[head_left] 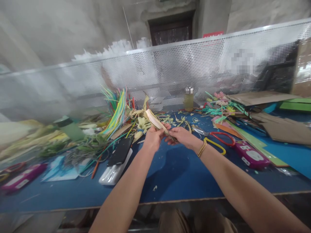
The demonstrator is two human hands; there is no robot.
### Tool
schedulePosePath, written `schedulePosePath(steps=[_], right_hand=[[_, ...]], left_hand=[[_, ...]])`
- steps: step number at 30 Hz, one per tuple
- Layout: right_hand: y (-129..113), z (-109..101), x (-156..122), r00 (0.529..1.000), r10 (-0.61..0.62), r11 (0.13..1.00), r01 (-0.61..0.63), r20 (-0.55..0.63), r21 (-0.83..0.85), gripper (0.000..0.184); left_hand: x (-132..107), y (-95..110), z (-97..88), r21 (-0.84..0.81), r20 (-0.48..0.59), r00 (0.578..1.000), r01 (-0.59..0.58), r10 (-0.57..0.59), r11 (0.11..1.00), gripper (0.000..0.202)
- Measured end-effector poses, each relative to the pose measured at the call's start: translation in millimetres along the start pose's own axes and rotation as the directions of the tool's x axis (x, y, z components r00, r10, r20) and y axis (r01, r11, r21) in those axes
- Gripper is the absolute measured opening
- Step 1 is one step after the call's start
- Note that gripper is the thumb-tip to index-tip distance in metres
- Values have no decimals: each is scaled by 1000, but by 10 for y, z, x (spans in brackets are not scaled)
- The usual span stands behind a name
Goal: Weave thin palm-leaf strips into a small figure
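Above the blue tabletop [170, 176], a long pale strip that looks like dried corn husk [155, 120] is held between both hands, its broad end tilted up and to the left. My left hand [154, 136] is closed on the strip's middle. Fingers of my right hand [182, 135], below a gold bracelet, pinch its lower end, close beside the left fingers. Cream husk pieces [142, 124] and scraps lie just behind my hands. Red-and-yellow-handled scissors [222, 138] rest to the right of my right hand.
A bundle of coloured stems [118, 111] stands at the left back. A black phone [120, 151] lies on a white case [115, 171]. A purple device [251, 155] and cardboard sheets [288, 127] are at right. Behind stand a glass bottle [189, 99] and a perforated metal screen [175, 71].
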State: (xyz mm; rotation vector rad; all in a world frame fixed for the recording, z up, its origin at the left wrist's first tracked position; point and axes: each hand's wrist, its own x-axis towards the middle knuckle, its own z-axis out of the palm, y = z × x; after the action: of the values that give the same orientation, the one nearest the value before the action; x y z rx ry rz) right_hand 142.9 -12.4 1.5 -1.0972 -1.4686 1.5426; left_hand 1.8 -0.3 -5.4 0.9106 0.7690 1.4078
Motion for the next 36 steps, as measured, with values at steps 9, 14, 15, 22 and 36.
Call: schedulePosePath(steps=[9, 14, 15, 22, 36], right_hand=[[91, -63, 47, 999, -33, 993, 34, 6, -109, 11], [145, -25, 63, 999, 5, 990, 1, 43, -144, 10], [152, -18, 64, 999, 9, 989, -1, 49, -150, 10], [120, -8, 35, 997, 8, 985, 5, 74, -172, 14], [89, 22, 6, 994, -53, 995, 61, 100, -79, 15]], left_hand=[[-27, 37, 36, -66, 15, 1000, 17, -16, 998, 27], [-23, 159, 31, -150, -35, 988, -154, 150, 977, 23], [-25, 163, 34, -140, -28, 983, -185, 183, 973, 24], [-27, 115, 44, -115, 29, 968, -243, 247, 963, 20], [-21, 229, 1, -156, -7, 984, -178, 179, 971, 29]])
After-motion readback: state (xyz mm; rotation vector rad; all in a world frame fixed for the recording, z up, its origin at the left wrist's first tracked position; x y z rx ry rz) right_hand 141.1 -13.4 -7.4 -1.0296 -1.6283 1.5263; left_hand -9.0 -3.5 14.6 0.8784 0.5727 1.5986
